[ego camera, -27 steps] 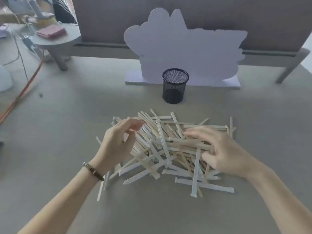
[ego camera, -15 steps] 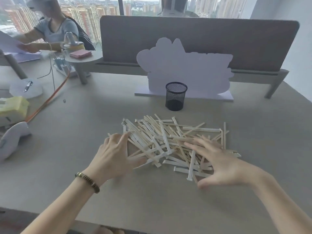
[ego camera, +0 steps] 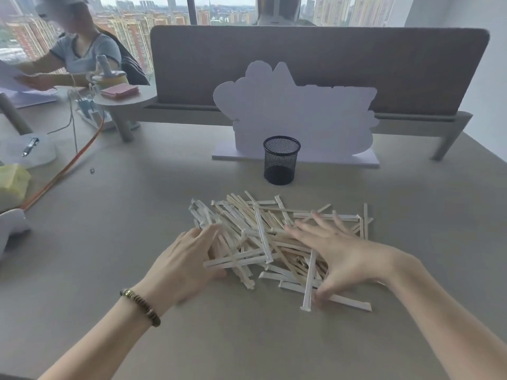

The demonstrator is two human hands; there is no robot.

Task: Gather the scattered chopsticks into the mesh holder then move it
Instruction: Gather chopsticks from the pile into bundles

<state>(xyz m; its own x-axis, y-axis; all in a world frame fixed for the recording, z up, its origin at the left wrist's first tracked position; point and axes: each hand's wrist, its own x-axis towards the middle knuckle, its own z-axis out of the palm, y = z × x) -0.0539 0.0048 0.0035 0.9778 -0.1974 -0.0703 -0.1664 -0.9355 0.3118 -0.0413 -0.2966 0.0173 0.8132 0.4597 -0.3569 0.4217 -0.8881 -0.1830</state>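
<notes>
A white cutout board (ego camera: 296, 116) stands before a grey divider (ego camera: 329, 58); an orange cable (ego camera: 68, 171) crosses the desk (ego camera: 137, 215).

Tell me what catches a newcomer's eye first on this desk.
A jumbled heap of pale paper-wrapped chopsticks mid-desk, with the left hand and right hand spread flat on its two sides. Just behind stands an empty black wire-mesh cup, before a white cloud-shaped cutout board.

Your chopsticks (ego camera: 263, 237) are pale wood in white paper sleeves, heaped on a plain grey-beige table (ego camera: 137, 215), and the mesh holder (ego camera: 281, 163) beyond them is black with a fine grid weave. Behind it you have a flat lavender-white cutout board (ego camera: 296, 111) against a grey-brown divider (ego camera: 329, 56). Your left wrist wears a dark brown and gold beaded bracelet (ego camera: 140, 307), and an orange cable (ego camera: 63, 171) crosses the table at far left.
</notes>
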